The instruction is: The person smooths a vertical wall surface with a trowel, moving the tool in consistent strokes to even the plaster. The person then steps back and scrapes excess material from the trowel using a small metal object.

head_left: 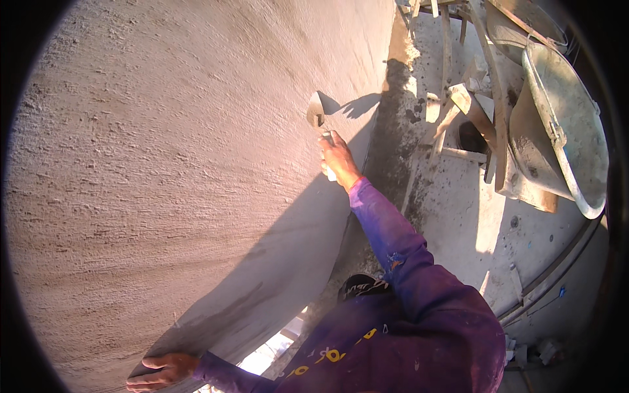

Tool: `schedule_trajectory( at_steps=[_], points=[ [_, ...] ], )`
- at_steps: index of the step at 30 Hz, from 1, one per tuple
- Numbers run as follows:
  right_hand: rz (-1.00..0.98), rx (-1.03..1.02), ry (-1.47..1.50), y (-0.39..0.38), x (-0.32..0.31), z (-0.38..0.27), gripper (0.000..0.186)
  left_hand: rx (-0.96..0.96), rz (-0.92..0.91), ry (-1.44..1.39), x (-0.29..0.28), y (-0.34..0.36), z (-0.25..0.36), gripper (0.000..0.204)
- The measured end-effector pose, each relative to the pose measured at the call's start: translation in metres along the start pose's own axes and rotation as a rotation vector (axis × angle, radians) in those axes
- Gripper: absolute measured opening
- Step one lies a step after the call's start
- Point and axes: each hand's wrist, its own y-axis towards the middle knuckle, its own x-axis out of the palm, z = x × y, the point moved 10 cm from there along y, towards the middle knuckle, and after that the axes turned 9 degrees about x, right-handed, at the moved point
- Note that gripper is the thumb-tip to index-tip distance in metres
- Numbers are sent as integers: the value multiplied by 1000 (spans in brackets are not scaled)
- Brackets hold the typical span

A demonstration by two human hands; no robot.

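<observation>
1. R hand (339, 157) – fist closed round the trowel (316, 112) handle, arm stretched out fwd, purple sleeve (393, 242) to the wrist.
2. Trowel – blade tip up against the wall (164, 164), near the wall's right edge, upper-middle of view. Blade throws a sharp shadow (357, 105) just to its right on the plaster.
3. L hand (160, 370) – flat on the wall at its bottom edge, fingers spread and straight, holding nothing. Palm side to the plaster; full contact of the palm can't tell.
4. Wall – grey, rough cement plaster w/ fine horizontal streaks; fills the left two-thirds. Lower right part lies in the person's shadow, rest in sun.
5. Floor (458, 216) – concrete, dusty, w/ dark wet patches beside the wall's foot, right of the trowel.
6. Tub (563, 131) – big, grey, mortar-crusted, tipped on its side at the floor's upper right edge, well apart from both hands.
7. Planks (458, 105) – wood offcuts and bits lying crosswise btwn tub and wall, near the top edge.
8. Shoe (360, 286) – dark, seen below the R arm, next to the wall's foot.
</observation>
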Motion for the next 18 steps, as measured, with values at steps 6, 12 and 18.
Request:
schedule_trajectory(
  at_steps=[6,12,18],
  points=[
    [60,-172,-204,-10,13,-35,79,-31,17,-22,1,1,1,77],
    [3,-174,-285,-80,39,-85,72,7,23,21,-1,0,-4,79],
    [-18,-385,-327,-74,59,-101,68,21,32,34,0,0,-5,80]
  ],
)
